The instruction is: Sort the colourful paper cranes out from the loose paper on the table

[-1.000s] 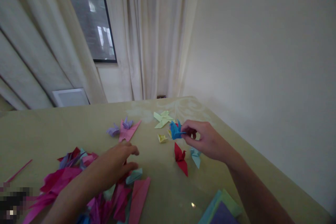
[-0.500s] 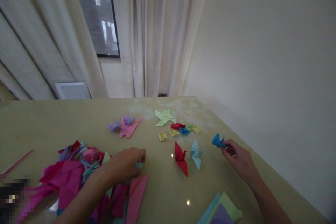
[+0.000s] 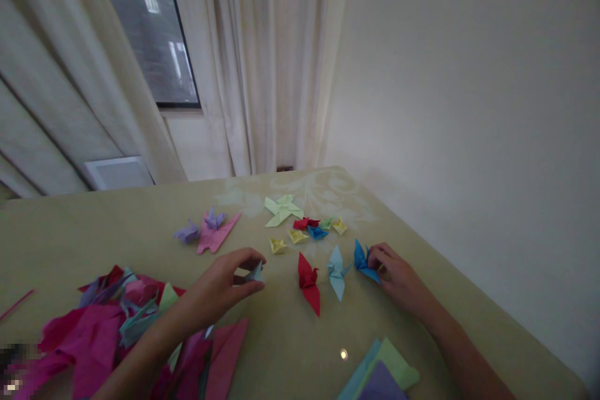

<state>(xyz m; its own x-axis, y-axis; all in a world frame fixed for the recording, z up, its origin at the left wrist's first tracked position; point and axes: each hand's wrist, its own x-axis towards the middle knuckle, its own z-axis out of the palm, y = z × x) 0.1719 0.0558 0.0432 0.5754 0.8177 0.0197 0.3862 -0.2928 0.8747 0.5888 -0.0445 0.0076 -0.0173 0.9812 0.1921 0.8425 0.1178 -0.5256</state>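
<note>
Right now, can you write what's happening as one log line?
left hand: pinching small pale-blue paper | right hand: touching blue crane, grip unclear | beside blue crane: light-blue crane, then red crane

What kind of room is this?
Probably a room in a home: long pale curtains hang beside a window, and folded paper birds stand on a table with a swirling pattern.
</note>
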